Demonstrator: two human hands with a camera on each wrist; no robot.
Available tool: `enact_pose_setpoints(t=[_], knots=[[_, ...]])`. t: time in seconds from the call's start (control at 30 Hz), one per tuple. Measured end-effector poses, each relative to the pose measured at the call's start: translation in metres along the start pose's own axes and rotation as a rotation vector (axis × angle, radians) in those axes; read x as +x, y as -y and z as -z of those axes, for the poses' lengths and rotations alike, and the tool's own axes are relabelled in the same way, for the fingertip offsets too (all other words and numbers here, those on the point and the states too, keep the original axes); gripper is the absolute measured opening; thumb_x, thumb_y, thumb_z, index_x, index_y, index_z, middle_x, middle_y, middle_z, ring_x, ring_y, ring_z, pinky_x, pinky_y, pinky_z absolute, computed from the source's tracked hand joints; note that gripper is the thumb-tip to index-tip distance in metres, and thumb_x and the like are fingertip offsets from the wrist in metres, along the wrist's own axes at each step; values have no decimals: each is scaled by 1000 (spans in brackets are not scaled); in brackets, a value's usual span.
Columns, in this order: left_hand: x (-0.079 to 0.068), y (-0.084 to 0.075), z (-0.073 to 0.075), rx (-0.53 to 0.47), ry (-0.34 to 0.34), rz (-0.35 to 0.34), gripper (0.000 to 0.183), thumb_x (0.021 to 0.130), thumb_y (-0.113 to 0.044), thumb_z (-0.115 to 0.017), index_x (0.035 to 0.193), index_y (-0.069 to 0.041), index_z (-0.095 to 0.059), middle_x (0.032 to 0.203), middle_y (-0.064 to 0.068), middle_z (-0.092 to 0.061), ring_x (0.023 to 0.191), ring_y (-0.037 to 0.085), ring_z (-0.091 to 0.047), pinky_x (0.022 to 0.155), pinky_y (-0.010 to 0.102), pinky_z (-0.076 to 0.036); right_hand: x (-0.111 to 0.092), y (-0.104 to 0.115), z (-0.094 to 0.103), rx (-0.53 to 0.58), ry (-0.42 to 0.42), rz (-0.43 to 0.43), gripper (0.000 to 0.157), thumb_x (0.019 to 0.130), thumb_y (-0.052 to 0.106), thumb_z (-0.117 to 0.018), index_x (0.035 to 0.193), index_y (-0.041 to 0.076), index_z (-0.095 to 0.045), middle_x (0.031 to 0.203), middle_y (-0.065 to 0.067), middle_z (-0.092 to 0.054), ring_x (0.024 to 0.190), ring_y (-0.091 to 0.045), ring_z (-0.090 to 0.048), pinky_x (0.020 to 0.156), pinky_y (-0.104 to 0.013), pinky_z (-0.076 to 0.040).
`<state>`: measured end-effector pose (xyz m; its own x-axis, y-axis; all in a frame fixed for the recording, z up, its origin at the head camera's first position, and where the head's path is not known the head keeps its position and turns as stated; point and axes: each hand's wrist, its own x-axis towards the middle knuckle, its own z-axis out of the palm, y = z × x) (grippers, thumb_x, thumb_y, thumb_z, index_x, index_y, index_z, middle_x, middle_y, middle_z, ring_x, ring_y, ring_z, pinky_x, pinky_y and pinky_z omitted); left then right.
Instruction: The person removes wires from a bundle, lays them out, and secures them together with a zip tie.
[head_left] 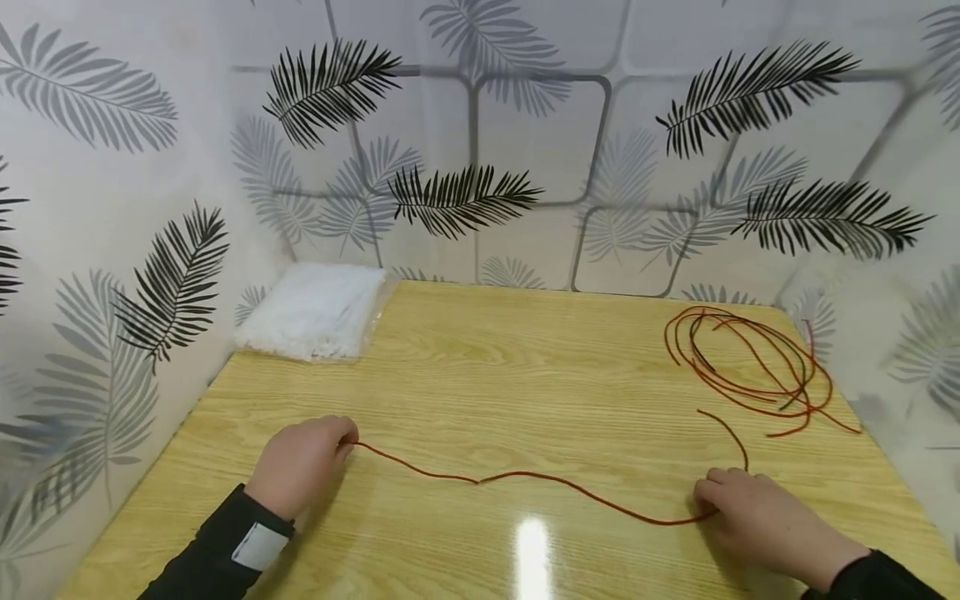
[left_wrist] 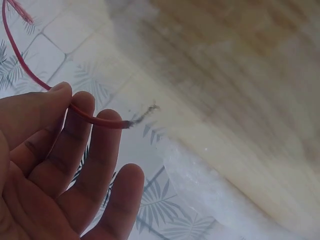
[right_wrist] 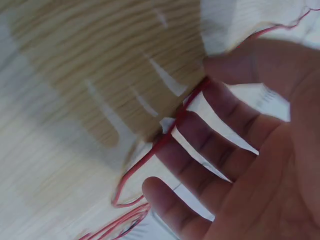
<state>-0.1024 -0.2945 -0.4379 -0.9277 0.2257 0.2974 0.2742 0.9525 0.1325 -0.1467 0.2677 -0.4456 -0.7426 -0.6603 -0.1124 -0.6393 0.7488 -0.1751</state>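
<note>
A thin red wire stretches in a loose wave across the table, with a small kink or join near its middle. My left hand pinches it at the left between thumb and forefinger. In the left wrist view, the wire's end with dark, frayed strands sticks out past the fingers. At the right, my right hand pinches the wire between thumb and fingertips, low over the wood. Beyond that hand, the wire's free end curves back toward the far side.
Loosely coiled red wires, with a dark one among them, lie at the table's right rear. A clear bag of white material rests at the left rear corner. Leaf-patterned sheeting stands behind the wooden table and along both sides.
</note>
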Motion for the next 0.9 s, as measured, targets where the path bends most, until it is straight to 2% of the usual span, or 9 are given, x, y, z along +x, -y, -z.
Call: enact_pose_setpoints(t=[0.13,0.33,0.53,0.77,0.9], knots=[[-1,6,4,19,21,15,10,83,-13,-81,87,-15,-72,78,-4,-65,63,11,-59,56,29,-49,-2,-10,-1,-6,-10,-63,22,88,13,-72,84,29,-57,77,18,-46,66,0,-41,58,-27,-38],[-4,12,5,33,44,31,10,81,-13,-82,84,-16,-73,78,-5,-62,66,10,-58,57,28,-48,-6,-20,3,22,20,-199,20,90,20,-73,79,25,-56,70,14,-47,60,-2,-40,55,-26,-36],[-6,17,4,4,109,60,7,82,-12,-81,82,-16,-75,76,-6,-61,67,11,-59,57,29,-49,-14,-37,12,23,86,-307,23,90,13,-71,76,20,-54,66,7,-46,59,-9,-39,56,-29,-33],[-3,23,0,-9,172,74,7,82,-13,-80,83,-18,-76,80,-7,-65,71,14,-62,62,33,-52,-22,-52,14,7,112,-328,24,86,9,-69,73,19,-51,64,6,-44,57,-10,-38,56,-29,-30],[-2,26,-3,20,207,51,9,82,-15,-81,80,-22,-76,80,-9,-62,71,14,-61,62,34,-51,-25,-56,12,10,122,-342,23,86,11,-70,73,19,-52,65,6,-45,59,-11,-39,57,-30,-31]])
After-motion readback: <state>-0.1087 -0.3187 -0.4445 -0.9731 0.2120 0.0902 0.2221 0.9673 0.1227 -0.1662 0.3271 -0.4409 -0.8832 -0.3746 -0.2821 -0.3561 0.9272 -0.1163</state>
